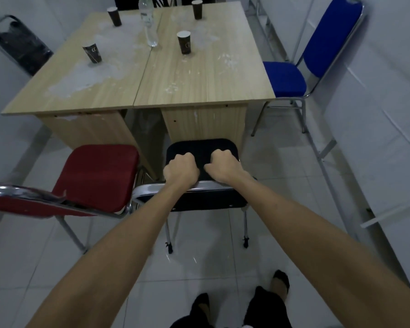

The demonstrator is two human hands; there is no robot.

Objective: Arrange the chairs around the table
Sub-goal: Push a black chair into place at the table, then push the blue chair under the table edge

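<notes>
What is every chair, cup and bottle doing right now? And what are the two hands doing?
Black padded chair: upright at the table's near edge, backrest gripped.
Left hand: closed on the black chair's backrest.
Right hand: closed on the same backrest.
Red padded chair: upright, beside the black one, untouched.
Blue padded chair: upright at the table's right side.
Four dark paper cups: standing upright.
Clear plastic bottle: standing upright.
Light wooden table: smeared with white patches.

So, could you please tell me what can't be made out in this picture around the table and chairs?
Head view only:
- Black chair: backrest top rail under both hands; seat front under the table.
- Red chair: backrest cut off at the left edge.
- Water bottle: cap cropped by the top edge.
- Cup print: too small to read.
</notes>
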